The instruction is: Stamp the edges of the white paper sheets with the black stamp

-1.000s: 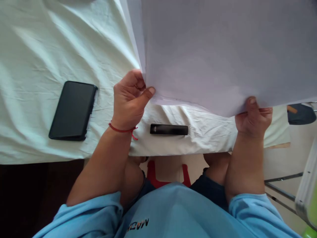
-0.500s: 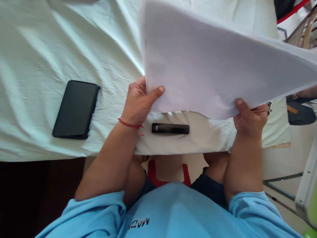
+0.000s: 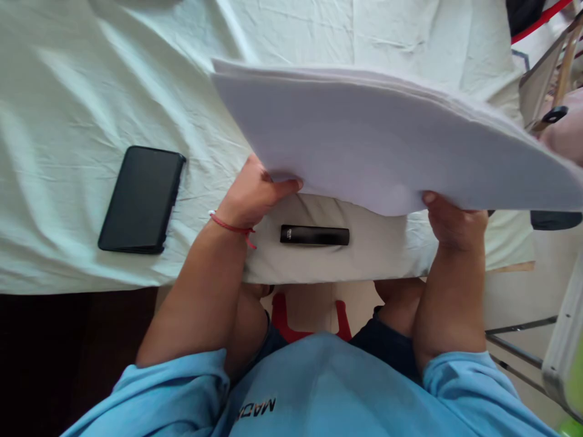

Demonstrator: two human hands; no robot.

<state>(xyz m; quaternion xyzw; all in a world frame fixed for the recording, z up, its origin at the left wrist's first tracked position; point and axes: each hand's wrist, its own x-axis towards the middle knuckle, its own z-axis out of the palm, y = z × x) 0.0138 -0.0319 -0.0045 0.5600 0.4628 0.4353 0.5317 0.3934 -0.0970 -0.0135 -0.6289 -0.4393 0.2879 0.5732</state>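
A stack of large white paper sheets [image 3: 364, 133] is held up over the cloth-covered table, its layered edges showing along the far side. My left hand [image 3: 259, 191] grips the near left part, thumb on top and fingers hidden beneath. At the near right, my right hand [image 3: 455, 221] pinches the sheets the same way, its thumb pressing on the upper face. Below the paper, between my forearms, a slim black case-like object [image 3: 314, 235] with small pale lettering lies on the cloth, touched by neither hand.
A tablet-like black device [image 3: 142, 199] lies on the pale green tablecloth [image 3: 59, 115] to the left. The table's near edge runs just before my lap, with a red stool [image 3: 285, 321] under it. Metal-framed furniture [image 3: 558, 352] stands at the right.
The paper stack has tipped: its far edge came down nearer to me and its left corner swung out leftward. My left hand shifted slightly down; both hands still grip the sheets.
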